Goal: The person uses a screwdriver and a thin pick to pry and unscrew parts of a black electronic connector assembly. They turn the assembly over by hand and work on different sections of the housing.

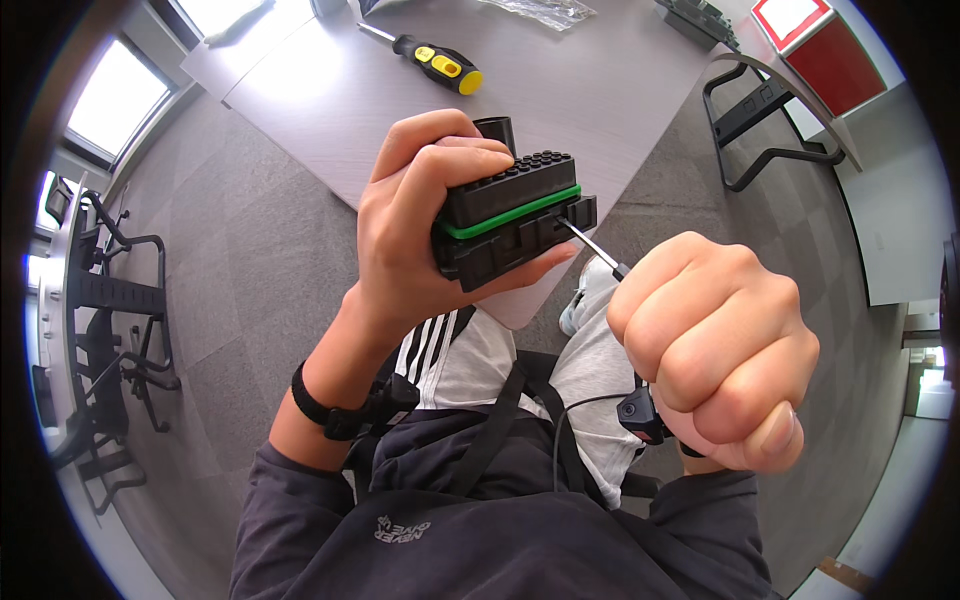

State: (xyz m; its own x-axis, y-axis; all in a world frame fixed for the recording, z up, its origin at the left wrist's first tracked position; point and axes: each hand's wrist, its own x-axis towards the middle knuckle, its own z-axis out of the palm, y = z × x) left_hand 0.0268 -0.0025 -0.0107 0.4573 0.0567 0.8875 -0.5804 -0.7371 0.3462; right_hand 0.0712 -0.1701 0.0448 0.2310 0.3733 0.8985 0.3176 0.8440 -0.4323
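Observation:
My left hand (400, 220) is wrapped round a black plastic block (530, 183) that looks like a multi-pin connector housing. Rows of small round studs cover its top, and a green band (520, 211) runs round its middle. Behind it a short black tube (497, 130) sticks up. My right hand (715, 345) is closed in a fist round a screwdriver, whose handle is hidden in the fingers. Its thin metal shaft (594, 246) reaches to the block's lower right side, with the tip at a recess there. How deep the tip sits is hidden.
Ahead lies a light table (330, 110) with a yellow and black screwdriver (438, 65) on it. Clear plastic wrapping (545, 12) and a dark grey part (697, 22) are at the far side. A red and white box (825, 55) stands at the right; chairs and desks line the left.

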